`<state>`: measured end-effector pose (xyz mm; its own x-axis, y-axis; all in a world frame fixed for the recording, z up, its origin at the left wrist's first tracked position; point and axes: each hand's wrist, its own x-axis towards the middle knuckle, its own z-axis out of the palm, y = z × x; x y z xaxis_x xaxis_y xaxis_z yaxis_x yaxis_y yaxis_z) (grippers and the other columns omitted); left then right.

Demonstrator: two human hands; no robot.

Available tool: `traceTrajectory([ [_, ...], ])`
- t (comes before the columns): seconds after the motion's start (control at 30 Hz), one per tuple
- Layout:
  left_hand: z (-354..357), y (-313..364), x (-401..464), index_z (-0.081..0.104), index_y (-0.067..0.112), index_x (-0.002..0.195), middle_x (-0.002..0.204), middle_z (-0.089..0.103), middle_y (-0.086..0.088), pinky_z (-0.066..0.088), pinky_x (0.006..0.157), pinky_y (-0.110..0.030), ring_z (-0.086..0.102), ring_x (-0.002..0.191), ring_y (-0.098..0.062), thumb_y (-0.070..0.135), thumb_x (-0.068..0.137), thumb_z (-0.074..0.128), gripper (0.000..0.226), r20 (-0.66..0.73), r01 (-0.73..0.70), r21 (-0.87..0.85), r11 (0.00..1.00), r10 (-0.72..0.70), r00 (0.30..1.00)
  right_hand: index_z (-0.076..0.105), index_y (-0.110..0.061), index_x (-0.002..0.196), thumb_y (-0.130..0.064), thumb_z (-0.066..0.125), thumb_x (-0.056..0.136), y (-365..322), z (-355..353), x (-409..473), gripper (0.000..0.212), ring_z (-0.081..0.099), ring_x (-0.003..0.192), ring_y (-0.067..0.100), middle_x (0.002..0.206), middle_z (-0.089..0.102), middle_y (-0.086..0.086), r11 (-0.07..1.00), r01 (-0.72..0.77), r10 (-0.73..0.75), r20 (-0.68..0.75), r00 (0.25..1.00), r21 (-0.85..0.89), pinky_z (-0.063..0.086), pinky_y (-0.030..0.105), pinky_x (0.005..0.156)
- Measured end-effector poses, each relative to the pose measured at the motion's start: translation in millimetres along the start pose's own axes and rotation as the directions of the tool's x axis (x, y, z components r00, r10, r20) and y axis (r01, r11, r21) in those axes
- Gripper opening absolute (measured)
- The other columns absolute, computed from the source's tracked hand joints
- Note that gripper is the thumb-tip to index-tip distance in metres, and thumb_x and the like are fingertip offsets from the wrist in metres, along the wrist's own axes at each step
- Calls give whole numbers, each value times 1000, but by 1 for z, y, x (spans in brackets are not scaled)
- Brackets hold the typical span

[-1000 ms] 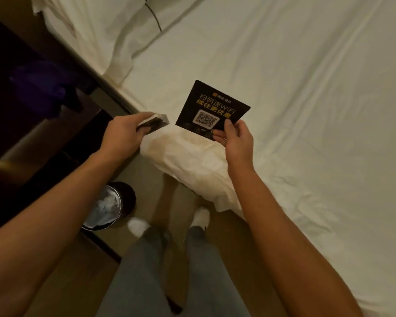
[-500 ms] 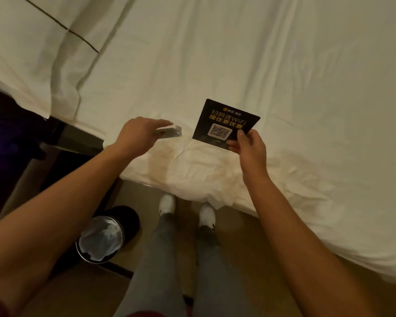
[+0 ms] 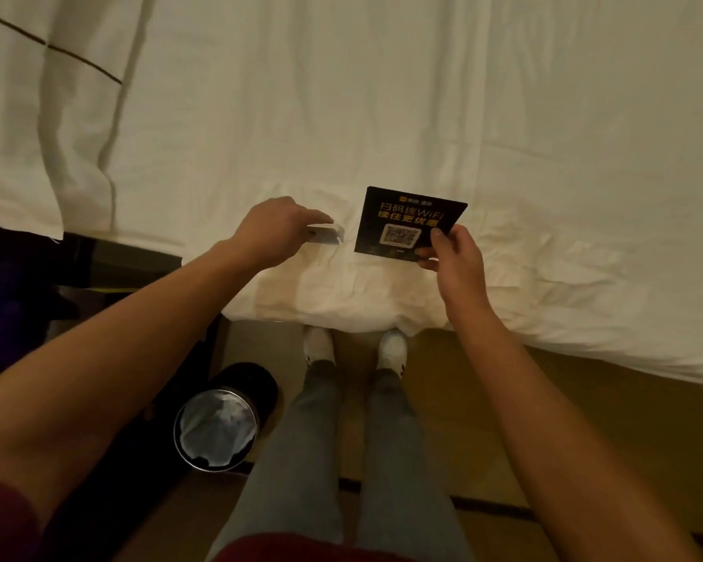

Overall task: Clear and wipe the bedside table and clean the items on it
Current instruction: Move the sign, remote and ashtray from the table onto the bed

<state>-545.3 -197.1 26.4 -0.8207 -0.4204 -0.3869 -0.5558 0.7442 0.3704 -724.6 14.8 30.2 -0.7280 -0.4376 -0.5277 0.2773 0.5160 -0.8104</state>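
White bed sheet (image 3: 423, 95) fills the view before you. Your right hand (image 3: 453, 253) pinches the black WiFi card (image 3: 406, 223) at its lower right corner, just above the sheet. Your left hand (image 3: 279, 233) curls around a small white box (image 3: 327, 234) beside it. By your feet stands a lined bin (image 3: 216, 429).

Dark red sleeve (image 3: 1, 517), grey trousers (image 3: 301, 460), white shoes (image 3: 318, 343)

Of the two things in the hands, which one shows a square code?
The black card in the right hand; the small pale thing in the left hand shows none.
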Motion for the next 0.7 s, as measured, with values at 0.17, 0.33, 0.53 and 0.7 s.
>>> traceTrajectory([
  [0.17, 13, 0, 7, 67, 28, 133, 110, 72, -13, 48, 79, -37, 63, 98, -32, 20, 102, 59, 33, 32, -62, 33, 998, 61, 998, 60, -23, 99, -18, 49, 107, 4, 7, 3, 14, 71, 84, 13, 102, 72, 1, 1000, -23, 23, -1, 1000, 9, 60, 31, 77],
  [0.33, 22, -3, 8, 67, 25, 133, 110, 73, -13, 48, 82, -40, 60, 107, -31, 18, 101, 59, 33, 15, -53, 21, 998, 53, 998, 63, -23, 104, -18, 55, 102, 10, 9, 4, 10, 73, 84, 11, 108, 74, 3, 999, -33, 33, -5, 999, -24, 60, 31, 71],
  [0.53, 23, -4, 11, 68, 22, 130, 115, 74, -7, 47, 89, -43, 55, 120, -32, 19, 96, 60, 35, 28, -30, 12, 999, 30, 999, 65, -17, 114, -18, 62, 96, 11, 8, 5, 18, 72, 81, 9, 111, 72, 0, 991, 15, -14, 12, 1000, -136, 54, 26, 57],
  [0.7, 25, -4, 10, 62, 20, 135, 122, 70, -9, 47, 95, -45, 52, 124, -32, 27, 95, 65, 41, 55, -5, -42, 999, 8, 998, 64, -18, 116, -18, 64, 94, 8, 9, 5, 22, 71, 79, 10, 115, 70, -1, 985, 30, -25, 32, 999, -168, 52, 25, 55],
])
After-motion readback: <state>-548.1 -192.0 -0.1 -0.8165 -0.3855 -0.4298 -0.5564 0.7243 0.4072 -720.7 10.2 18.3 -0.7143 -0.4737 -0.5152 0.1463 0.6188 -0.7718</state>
